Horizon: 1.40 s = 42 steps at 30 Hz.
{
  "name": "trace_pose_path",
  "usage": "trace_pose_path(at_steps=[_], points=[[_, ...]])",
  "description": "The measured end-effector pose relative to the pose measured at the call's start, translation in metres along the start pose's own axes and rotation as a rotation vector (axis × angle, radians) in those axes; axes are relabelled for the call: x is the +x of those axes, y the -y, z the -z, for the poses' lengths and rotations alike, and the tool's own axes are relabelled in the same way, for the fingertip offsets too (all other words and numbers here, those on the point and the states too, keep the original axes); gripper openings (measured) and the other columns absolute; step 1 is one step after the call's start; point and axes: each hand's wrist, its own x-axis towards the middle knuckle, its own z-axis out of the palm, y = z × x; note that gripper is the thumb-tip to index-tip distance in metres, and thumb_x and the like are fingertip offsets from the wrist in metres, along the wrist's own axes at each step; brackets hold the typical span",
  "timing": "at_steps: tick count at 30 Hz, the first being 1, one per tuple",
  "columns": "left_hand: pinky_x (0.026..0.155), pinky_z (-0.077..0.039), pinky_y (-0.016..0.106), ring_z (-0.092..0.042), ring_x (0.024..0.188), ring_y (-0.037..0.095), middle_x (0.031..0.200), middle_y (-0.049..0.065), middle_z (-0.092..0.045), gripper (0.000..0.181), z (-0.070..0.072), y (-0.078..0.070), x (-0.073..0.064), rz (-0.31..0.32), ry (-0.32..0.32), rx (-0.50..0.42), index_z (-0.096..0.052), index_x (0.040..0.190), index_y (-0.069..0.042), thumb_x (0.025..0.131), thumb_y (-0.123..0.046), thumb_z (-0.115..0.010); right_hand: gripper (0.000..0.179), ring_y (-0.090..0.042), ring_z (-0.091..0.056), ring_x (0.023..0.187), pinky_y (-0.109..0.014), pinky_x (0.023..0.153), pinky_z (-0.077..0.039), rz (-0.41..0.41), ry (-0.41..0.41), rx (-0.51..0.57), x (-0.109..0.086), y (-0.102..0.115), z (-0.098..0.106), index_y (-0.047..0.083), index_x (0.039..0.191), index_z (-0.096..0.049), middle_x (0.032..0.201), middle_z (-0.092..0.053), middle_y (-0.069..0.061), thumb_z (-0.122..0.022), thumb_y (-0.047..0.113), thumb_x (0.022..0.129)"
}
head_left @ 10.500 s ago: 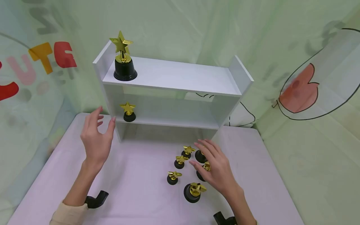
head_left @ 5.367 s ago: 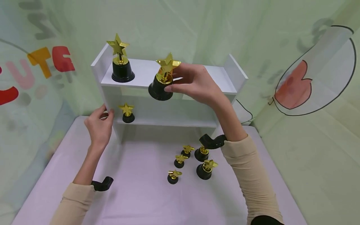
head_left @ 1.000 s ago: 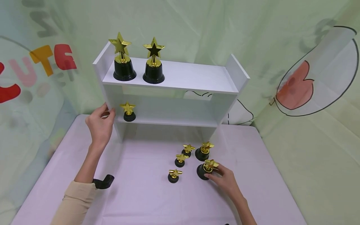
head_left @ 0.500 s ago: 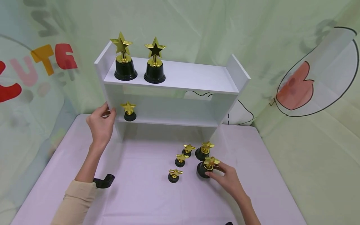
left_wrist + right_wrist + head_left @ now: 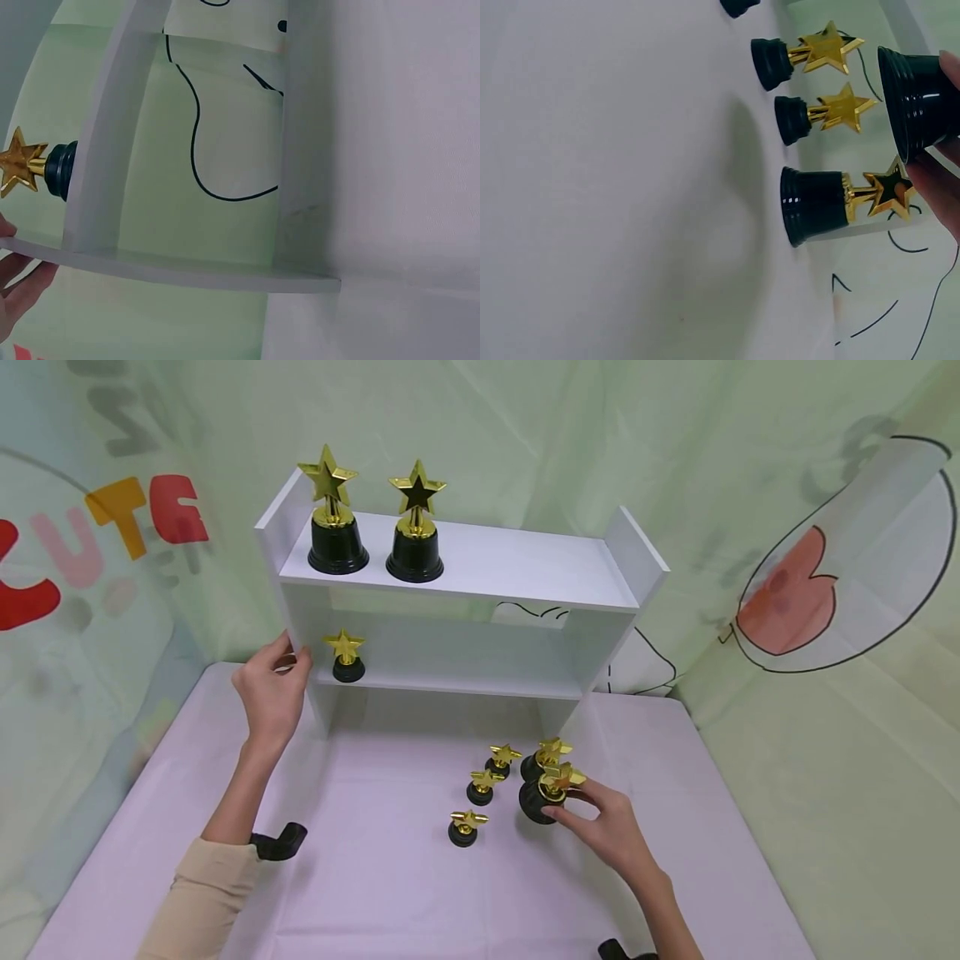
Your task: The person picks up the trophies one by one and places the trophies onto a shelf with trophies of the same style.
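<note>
My right hand [image 5: 611, 831] grips a large star trophy [image 5: 542, 802] by its black base. In the right wrist view that trophy's base [image 5: 919, 101] is clear of the tabletop. Just behind it stands another large trophy [image 5: 815, 206]. Three small star trophies [image 5: 462, 831] are to its left on the table. My left hand [image 5: 272, 689] pinches the left side panel of a white shelf [image 5: 465, 681], thumb and fingers on opposite faces. Two large trophies [image 5: 415, 556] stand upright on the top board, towards the left. One small trophy [image 5: 348, 668] stands at the left of the middle board.
A pale lilac cloth covers the table [image 5: 390, 893]. Green printed curtains [image 5: 480, 435] hang behind the shelf and at both sides. The shelf's upright right side panel [image 5: 637, 556] rises above the top board.
A second large trophy has come onto the top board, carried by my right hand. My left hand has taken hold of the side panel. Lately my right hand has lifted another large trophy.
</note>
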Motion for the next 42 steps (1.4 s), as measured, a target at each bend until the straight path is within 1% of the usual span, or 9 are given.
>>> trace_pose_path(at_steps=[6,12,20,23,28,32,36,39,42], points=[[0.073,-0.043,-0.002,-0.075,0.088,0.039,0.108,0.021,-0.077,0.032,0.0,0.0,0.0,-0.007,0.0,-0.018,-0.075,0.126,-0.007,0.095,-0.001,-0.068,0.035,-0.015,-0.075,0.093,-0.022,0.084,-0.059,0.059,-0.023,0.023,0.008,0.008,0.002,0.005,0.105,-0.075,0.101,-0.078,-0.006,-0.091,0.003,0.073],[0.073,-0.043,-0.002,-0.075,0.087,0.039,0.108,0.021,-0.077,0.032,0.001,0.0,0.0,-0.007,-0.001,-0.021,-0.075,0.125,-0.006,0.095,-0.001,-0.068,0.038,-0.02,-0.076,0.091,-0.021,0.084,-0.059,0.12,-0.023,0.047,0.017,0.018,0.005,0.005,0.108,-0.074,0.101,-0.078,-0.007,-0.09,0.002,0.074],[0.073,-0.045,0.0,-0.074,0.087,0.039,0.109,0.02,-0.077,0.032,0.0,0.0,0.0,0.006,0.013,-0.036,-0.074,0.126,-0.006,0.095,-0.003,-0.069,0.04,-0.017,-0.075,0.095,-0.02,0.086,-0.058,0.144,0.002,0.038,0.031,0.033,0.009,0.004,0.112,-0.075,0.104,-0.078,-0.006,-0.09,0.004,0.075],[0.073,-0.045,0.0,-0.074,0.087,0.039,0.111,0.02,-0.077,0.033,0.001,0.0,0.0,0.017,0.016,-0.031,-0.073,0.128,-0.007,0.095,-0.004,-0.068,0.04,-0.019,-0.075,0.096,-0.02,0.087,-0.058,0.183,0.007,0.048,0.038,0.037,0.011,0.003,0.112,-0.075,0.105,-0.078,-0.007,-0.089,0.002,0.075],[0.073,-0.046,0.001,-0.074,0.088,0.037,0.112,0.018,-0.077,0.034,0.002,-0.001,-0.001,0.033,0.02,-0.024,-0.073,0.129,-0.008,0.096,-0.006,-0.068,0.042,-0.022,-0.075,0.095,-0.019,0.087,-0.058,0.237,-0.006,0.048,0.048,0.046,0.016,0.003,0.112,-0.075,0.104,-0.078,-0.007,-0.089,0.0,0.073],[0.073,-0.046,0.001,-0.074,0.088,0.037,0.113,0.019,-0.076,0.034,0.002,-0.002,-0.002,0.041,0.026,-0.029,-0.072,0.13,-0.008,0.096,-0.005,-0.068,0.043,-0.022,-0.075,0.092,-0.015,0.086,-0.056,0.281,-0.016,0.039,0.055,0.054,0.02,0.003,0.111,-0.075,0.102,-0.079,-0.007,-0.09,-0.001,0.071],[0.073,-0.045,0.0,-0.074,0.088,0.038,0.113,0.02,-0.076,0.034,0.002,-0.002,-0.002,0.042,0.019,-0.039,-0.073,0.129,-0.008,0.095,-0.004,-0.068,0.045,-0.02,-0.074,0.089,-0.011,0.087,-0.053,0.353,-0.034,0.059,0.067,0.061,0.025,0.001,0.11,-0.075,0.1,-0.078,-0.008,-0.09,-0.005,0.068],[0.073,-0.045,0.0,-0.074,0.088,0.038,0.113,0.02,-0.076,0.033,0.003,-0.002,-0.001,0.038,0.02,-0.036,-0.073,0.128,-0.007,0.096,-0.004,-0.068,0.05,-0.023,-0.075,0.09,-0.012,0.088,-0.054,0.394,-0.038,0.078,0.076,0.068,0.03,0.001,0.112,-0.075,0.102,-0.078,-0.009,-0.089,-0.008,0.066],[0.073,-0.045,0.0,-0.074,0.088,0.036,0.114,0.019,-0.076,0.033,0.002,-0.002,-0.001,0.035,0.023,-0.023,-0.073,0.129,-0.007,0.096,-0.005,-0.069,0.052,-0.026,-0.075,0.092,-0.014,0.09,-0.055,0.415,-0.028,0.09,0.085,0.076,0.035,0.0,0.115,-0.074,0.104,-0.078,-0.011,-0.089,-0.009,0.066]])
